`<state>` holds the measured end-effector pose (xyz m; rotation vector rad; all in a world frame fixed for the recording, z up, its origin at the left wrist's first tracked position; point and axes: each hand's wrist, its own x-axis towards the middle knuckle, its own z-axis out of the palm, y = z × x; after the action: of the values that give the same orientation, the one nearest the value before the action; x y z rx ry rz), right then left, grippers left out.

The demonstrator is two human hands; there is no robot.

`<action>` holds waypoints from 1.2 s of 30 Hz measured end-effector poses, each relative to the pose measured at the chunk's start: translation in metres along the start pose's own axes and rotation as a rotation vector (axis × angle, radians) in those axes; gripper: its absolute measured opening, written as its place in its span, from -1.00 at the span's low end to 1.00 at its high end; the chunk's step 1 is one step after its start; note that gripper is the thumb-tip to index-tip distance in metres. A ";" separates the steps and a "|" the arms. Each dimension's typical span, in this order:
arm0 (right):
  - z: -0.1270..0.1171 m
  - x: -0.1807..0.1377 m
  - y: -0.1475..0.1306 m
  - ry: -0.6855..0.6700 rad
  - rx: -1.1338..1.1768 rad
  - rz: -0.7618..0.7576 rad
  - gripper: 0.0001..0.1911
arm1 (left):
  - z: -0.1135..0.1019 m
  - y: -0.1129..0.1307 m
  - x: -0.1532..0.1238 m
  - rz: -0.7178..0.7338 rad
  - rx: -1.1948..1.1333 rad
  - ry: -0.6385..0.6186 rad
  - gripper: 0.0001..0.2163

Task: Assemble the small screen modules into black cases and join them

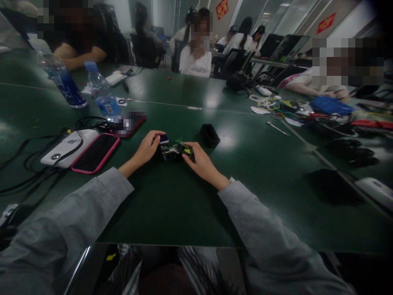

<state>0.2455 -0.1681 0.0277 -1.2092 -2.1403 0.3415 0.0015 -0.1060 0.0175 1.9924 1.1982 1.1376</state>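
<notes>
My left hand [146, 148] is closed on a small electronic module [164, 139] with a dark, screen-like top face. Below that face an exposed circuit board [168, 153] shows a bluish part at its edge. In my right hand [200, 160] is a second green circuit board [188, 150] with a yellow patch, tilted and gripped between thumb and fingers. Something pale lies between the two boards, perhaps a ribbon cable; I cannot tell whether it joins them. Just beyond my right hand a black open box [210, 135] stands on the green table [172, 205].
Left of my hands lie a pink-edged phone [95, 153], a white power bank [69, 147] and dark cables. Two bottles stand behind: a blue-labelled one [66, 84] and a clear one [102, 96]. At right are tweezers [277, 128] and tangled wires [291, 107]. People sit around.
</notes>
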 end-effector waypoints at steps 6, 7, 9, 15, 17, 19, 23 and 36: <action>0.000 0.000 0.001 -0.005 -0.004 0.003 -0.58 | -0.002 0.005 -0.001 -0.013 -0.006 -0.005 -0.73; 0.000 0.000 0.001 -0.005 -0.006 0.002 -0.58 | -0.002 0.006 -0.001 -0.018 -0.007 -0.008 -0.73; 0.000 0.000 0.001 -0.001 -0.007 -0.005 -0.58 | -0.002 0.006 -0.001 -0.021 -0.006 -0.012 -0.72; -0.002 0.000 -0.002 -0.017 -0.009 0.004 -0.58 | -0.001 0.002 0.000 -0.008 0.006 -0.008 -0.72; -0.003 0.000 -0.003 -0.022 -0.012 0.008 -0.58 | -0.001 0.002 0.000 -0.007 0.010 -0.008 -0.72; -0.003 0.000 -0.003 -0.022 -0.014 0.010 -0.58 | -0.001 0.004 -0.001 -0.010 0.012 -0.010 -0.72; -0.003 0.000 -0.002 -0.020 -0.007 0.012 -0.57 | -0.002 0.006 -0.001 -0.019 0.006 -0.010 -0.73; -0.004 -0.002 -0.003 -0.032 0.003 0.002 -0.57 | -0.001 0.005 -0.001 -0.007 -0.002 0.000 -0.74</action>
<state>0.2470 -0.1716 0.0320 -1.2122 -2.1654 0.3674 0.0026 -0.1089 0.0220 1.9858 1.2027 1.1347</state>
